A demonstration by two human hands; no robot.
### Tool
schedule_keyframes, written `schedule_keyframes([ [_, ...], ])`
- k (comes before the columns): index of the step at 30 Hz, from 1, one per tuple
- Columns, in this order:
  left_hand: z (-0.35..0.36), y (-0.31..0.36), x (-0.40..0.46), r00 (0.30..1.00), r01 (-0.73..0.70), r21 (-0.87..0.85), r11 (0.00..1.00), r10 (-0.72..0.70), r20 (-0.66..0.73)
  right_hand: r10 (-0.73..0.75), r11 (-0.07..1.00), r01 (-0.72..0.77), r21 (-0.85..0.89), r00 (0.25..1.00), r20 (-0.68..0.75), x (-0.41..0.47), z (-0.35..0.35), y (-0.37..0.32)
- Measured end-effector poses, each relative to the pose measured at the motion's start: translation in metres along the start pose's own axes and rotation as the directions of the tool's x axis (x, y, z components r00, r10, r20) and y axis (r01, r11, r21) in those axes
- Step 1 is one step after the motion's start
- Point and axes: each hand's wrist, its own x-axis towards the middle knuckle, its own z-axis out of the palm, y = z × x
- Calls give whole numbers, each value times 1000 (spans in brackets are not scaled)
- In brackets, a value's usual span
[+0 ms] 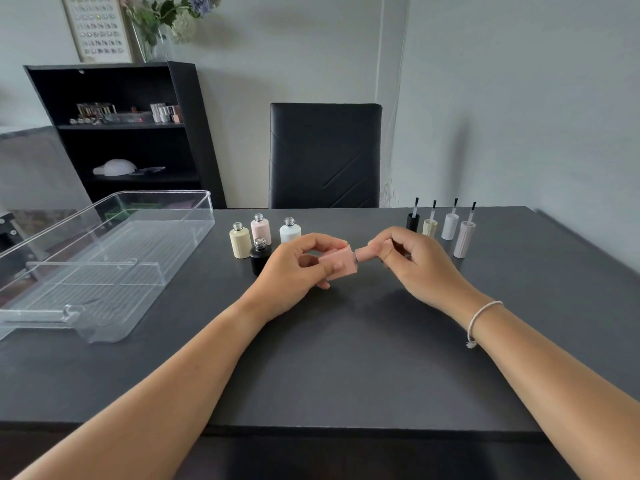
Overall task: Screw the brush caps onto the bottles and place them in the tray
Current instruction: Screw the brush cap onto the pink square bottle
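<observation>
My left hand [294,271] grips a pink square bottle [341,263], held on its side above the table. My right hand [415,261] pinches the pink brush cap [367,254], which meets the bottle's neck. Behind my left hand stand several uncapped bottles: cream [239,241], pale pink [260,228], white [290,231] and black [259,258]. Several brush caps stand upside down with brushes pointing up behind my right hand: black [412,220], cream [430,226], white [450,225] and pale grey [464,237]. A clear plastic tray [104,265] sits at the left, with no bottles in it.
The dark table [346,358] carries everything. A black chair [325,155] stands at the far edge. A black shelf unit [121,133] with small items is at the back left. The tray has an inner clear divider [97,271].
</observation>
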Motion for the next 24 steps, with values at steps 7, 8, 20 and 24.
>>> schedule_keyframes([
  [7,1,1,-1,1000,-12,7,1000,12,5,7,998,-10,55,999,40,-2,0,0],
  [8,0,1,-1,1000,-12,11,1000,12,6,-6,998,3,65,999,46,-3,0,1],
  [20,-1,1,-1,1000,-13,34,999,13,12,79,997,-79,-9,997,-1,-1,2,2],
  [24,-1,2,-1,1000,-16,39,999,16,10,3,1000,-3,-3,1000,18,-2,1,6],
])
